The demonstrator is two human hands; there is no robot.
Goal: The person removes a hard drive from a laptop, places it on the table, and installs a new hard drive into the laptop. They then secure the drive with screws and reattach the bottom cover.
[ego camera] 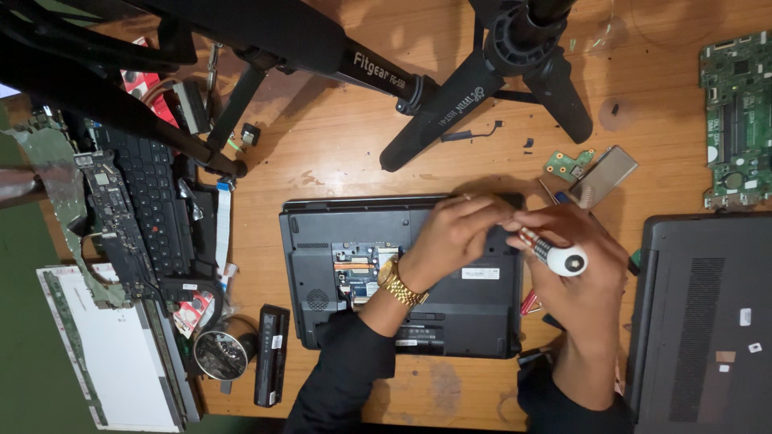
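Currently: laptop underside-up on surface | left hand fingers curled, bracing 1 o'clock corner | right hand fingers pinching screwdriver, aimed there.

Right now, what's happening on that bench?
A person is working on a black laptop lying bottom up on the wooden table, with one bay open and its parts showing. The right hand holds a screwdriver with a white cap at the laptop's upper right edge; the left hand rests on the case beside the tip. A green circuit board and a second laptop lie to the right.
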